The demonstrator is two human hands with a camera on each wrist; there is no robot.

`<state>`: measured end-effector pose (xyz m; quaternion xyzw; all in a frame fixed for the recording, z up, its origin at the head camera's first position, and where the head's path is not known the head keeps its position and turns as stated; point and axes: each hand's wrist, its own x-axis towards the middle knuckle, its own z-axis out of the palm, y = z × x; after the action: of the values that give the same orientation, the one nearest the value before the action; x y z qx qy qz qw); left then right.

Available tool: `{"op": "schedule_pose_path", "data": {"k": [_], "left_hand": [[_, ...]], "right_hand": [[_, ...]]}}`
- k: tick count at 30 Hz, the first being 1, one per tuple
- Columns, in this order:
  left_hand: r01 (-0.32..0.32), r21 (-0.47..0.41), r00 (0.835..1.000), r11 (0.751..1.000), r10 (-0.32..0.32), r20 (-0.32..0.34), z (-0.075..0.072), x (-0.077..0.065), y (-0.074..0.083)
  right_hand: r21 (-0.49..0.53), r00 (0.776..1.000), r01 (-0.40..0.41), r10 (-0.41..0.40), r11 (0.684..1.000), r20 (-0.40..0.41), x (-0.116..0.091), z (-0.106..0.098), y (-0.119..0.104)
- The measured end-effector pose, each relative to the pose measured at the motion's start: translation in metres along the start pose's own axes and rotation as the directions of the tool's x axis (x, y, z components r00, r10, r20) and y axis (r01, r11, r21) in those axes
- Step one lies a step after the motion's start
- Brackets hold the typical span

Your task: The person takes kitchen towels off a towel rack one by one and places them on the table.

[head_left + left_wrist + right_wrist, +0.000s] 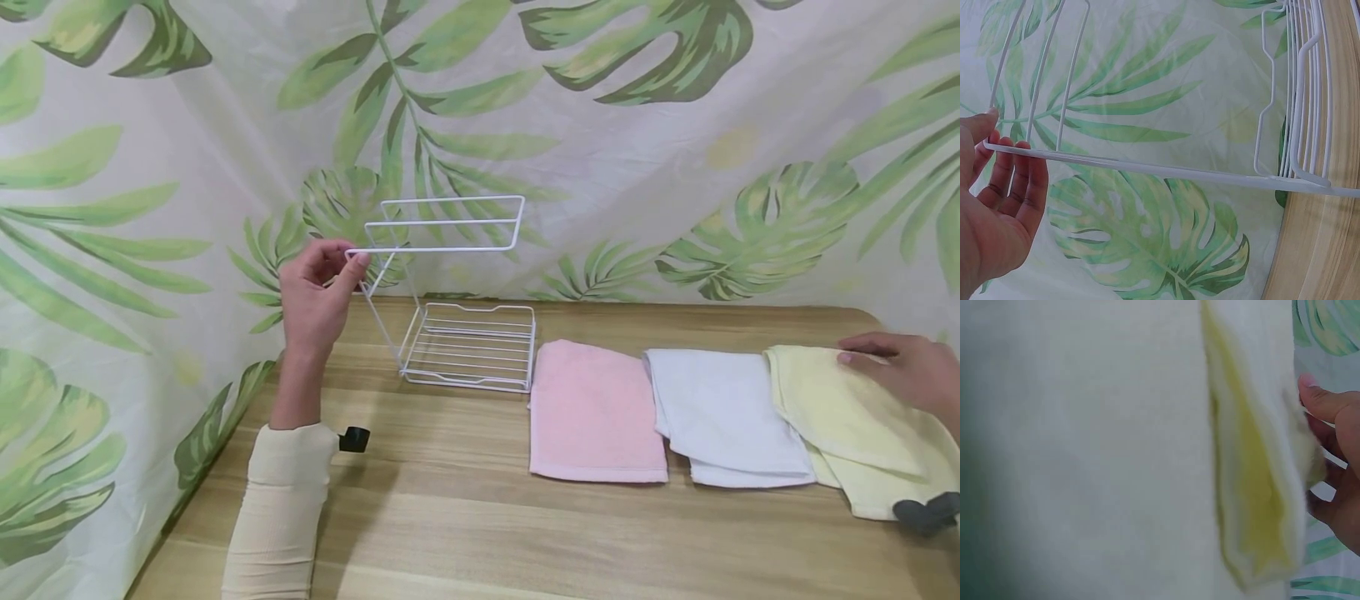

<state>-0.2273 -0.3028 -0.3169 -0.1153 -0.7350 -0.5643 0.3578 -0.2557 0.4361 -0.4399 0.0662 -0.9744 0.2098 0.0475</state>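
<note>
My left hand (318,283) grips the upper left corner of a white wire rack (468,382). In the left wrist view the thumb lies over that corner, with the fingers (1019,181) bent under the bar. The rack stands on the table, its slatted base low and its three-sided top frame above. At the right, my right hand (911,371) is at the upper edge of a folded yellow towel (840,408). Its thumb looks straight and apart from the fingers in the right wrist view, and some fingertips hide behind the cloth (1260,487).
Beside the rack lies a folded pink towel (596,417), then a folded white towel (727,417) partly overlapped by the yellow one. The wooden table (480,533) ends at a leaf-printed curtain (600,142). Black camera mounts (354,439) sit at both wrists.
</note>
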Motion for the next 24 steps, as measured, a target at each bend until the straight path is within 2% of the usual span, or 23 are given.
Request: {"op": "schedule_pose_path", "data": {"k": [5,9,13,16,19,24], "left_hand": [[-0.002,-0.004,1.000,1.000,0.002,-0.004,0.000,0.000,0.000],[0.000,-0.009,1.000,1.000,0.000,-0.006,-0.001,0.000,0.000],[0.006,-0.011,1.000,1.000,-0.006,0.000,-0.001,0.000,-0.001],[0.008,0.005,1.000,1.000,-0.008,0.012,-0.004,0.000,0.000],[0.005,0.043,1.000,0.999,-0.006,0.023,-0.008,-0.001,-0.001],[0.008,0.187,0.999,0.982,-0.016,0.042,-0.017,-0.008,-0.005]], "right_hand": [[0.008,0.997,0.016,-0.016,1.000,-0.078,-0.012,-0.004,-0.006],[0.128,0.986,0.079,-0.059,0.989,-0.158,-0.023,-0.004,-0.011],[0.259,0.956,0.172,-0.098,0.950,-0.276,-0.038,0.002,-0.011],[0.265,0.925,0.231,-0.128,0.936,-0.357,-0.049,0.007,-0.013],[0.254,0.916,0.233,-0.124,0.939,-0.380,-0.060,0.010,-0.018],[0.238,0.897,0.250,-0.132,0.939,-0.422,-0.072,0.013,-0.036]]}}
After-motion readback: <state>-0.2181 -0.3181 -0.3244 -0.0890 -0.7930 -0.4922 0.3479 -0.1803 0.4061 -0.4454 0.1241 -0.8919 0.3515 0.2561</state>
